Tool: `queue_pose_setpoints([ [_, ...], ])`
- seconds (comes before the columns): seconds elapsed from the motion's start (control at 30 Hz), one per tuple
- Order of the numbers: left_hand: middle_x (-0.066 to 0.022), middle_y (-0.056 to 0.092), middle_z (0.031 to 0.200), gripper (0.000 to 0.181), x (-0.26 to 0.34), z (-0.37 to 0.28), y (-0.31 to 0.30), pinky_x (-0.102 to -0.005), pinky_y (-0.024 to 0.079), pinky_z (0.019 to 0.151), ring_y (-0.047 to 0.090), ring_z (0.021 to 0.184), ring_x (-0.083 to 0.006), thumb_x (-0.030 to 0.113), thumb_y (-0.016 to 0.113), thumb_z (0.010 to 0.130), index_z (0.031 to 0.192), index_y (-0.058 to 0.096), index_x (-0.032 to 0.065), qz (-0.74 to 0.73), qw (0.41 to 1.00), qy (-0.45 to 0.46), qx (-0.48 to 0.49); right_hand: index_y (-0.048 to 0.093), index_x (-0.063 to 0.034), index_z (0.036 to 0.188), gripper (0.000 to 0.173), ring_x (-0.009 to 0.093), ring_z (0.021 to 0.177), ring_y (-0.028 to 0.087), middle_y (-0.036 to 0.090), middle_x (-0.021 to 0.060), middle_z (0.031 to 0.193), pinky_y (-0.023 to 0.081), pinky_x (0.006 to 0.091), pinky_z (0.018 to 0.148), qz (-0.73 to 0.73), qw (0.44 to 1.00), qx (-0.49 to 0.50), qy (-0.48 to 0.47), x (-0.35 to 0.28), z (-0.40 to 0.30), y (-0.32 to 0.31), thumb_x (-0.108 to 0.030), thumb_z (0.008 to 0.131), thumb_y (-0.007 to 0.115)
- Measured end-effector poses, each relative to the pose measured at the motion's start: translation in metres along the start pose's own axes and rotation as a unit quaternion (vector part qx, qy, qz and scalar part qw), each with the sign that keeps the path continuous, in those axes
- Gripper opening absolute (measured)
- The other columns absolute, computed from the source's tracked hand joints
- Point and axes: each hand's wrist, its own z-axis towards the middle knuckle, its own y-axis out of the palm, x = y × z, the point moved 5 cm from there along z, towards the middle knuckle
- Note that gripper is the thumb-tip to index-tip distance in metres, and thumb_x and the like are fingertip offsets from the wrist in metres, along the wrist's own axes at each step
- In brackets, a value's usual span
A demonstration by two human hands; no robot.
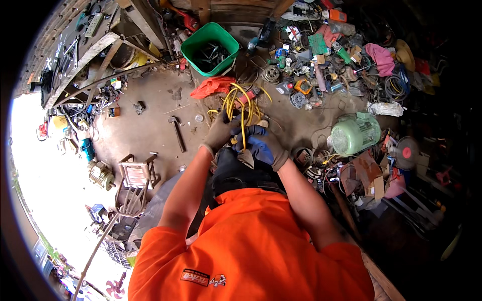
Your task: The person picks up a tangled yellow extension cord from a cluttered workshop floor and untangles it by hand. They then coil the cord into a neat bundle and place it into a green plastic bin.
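Both my hands are gloved and close together above my lap, at a looped yellow cable (244, 116). My left hand (222, 131) has its fingers closed around the cable's lower loops. In a glove with blue on it, my right hand (263, 145) grips the cable's near end with bent fingers. Exactly what lies between the fingertips is partly hidden by the gloves. Just beyond the hands, a red tool or fitting (247, 97) lies among the loops. Past the cable, a red plastic bag (212, 87) rests on the floor.
A green bucket (209, 49) with dark metal parts stands ahead. To the left are a hammer (177, 133) and a bamboo chair (135, 177). A pale green electric motor (356, 133) sits at the right, below heaped tools and parts (316, 64). A wooden workbench (83, 67) occupies the upper left.
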Motion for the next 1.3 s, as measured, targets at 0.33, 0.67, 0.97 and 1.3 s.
queue_pose_setpoints([
  [0.33,-0.0076,0.057,0.117,0.043,0.002,-0.029,-0.01,-0.0283,0.045,0.088,0.054,0.099,-0.0147,0.015,0.054,0.091,0.129,0.043,-0.0023,0.13,0.99,0.029,-0.037,0.061,0.003,0.095,0.015,0.01,0.07,0.06,0.066,0.0045,0.087,0.051,0.0248,0.062,-0.184,0.961,0.178,-0.103,-0.001,0.019,0.005,0.003,0.08,0.063],
  [0.67,-0.0214,0.059,0.114,0.073,0.039,-0.058,0.028,-0.0356,0.047,0.085,0.059,0.1,-0.0223,0.023,0.068,0.078,0.136,0.031,-0.0024,0.46,0.865,-0.09,-0.18,0.065,-0.0011,0.096,0.02,0.013,0.066,0.059,0.064,0.0033,0.08,0.048,0.0254,0.059,-0.158,0.967,0.197,0.032,0.021,0.034,-0.035,-0.018,0.086,0.063],
  [0.97,-0.0168,0.06,0.11,0.037,0.032,-0.077,0.013,-0.0355,0.049,0.08,0.062,0.094,-0.0306,0.011,0.061,0.082,0.118,0.056,0.0025,0.272,0.941,0.199,0.024,0.063,0.006,0.075,0.027,0.025,0.053,0.057,0.059,0.0184,0.059,0.044,0.039,0.054,-0.372,0.862,0.327,-0.105,0.025,0.036,-0.047,-0.02,0.079,0.058],
  [1.3,-0.0123,0.069,0.085,0.023,-0.034,-0.039,-0.065,-0.0275,0.051,0.062,0.065,0.067,-0.0158,0.018,0.055,0.09,0.1,0.065,0.0005,-0.06,0.969,0.073,0.227,0.061,0.0024,0.096,0.026,0.024,0.075,0.064,0.065,0.0141,0.081,0.049,0.0347,0.066,-0.643,0.746,0.15,-0.086,-0.075,-0.046,0.007,-0.02,0.083,0.06],
])
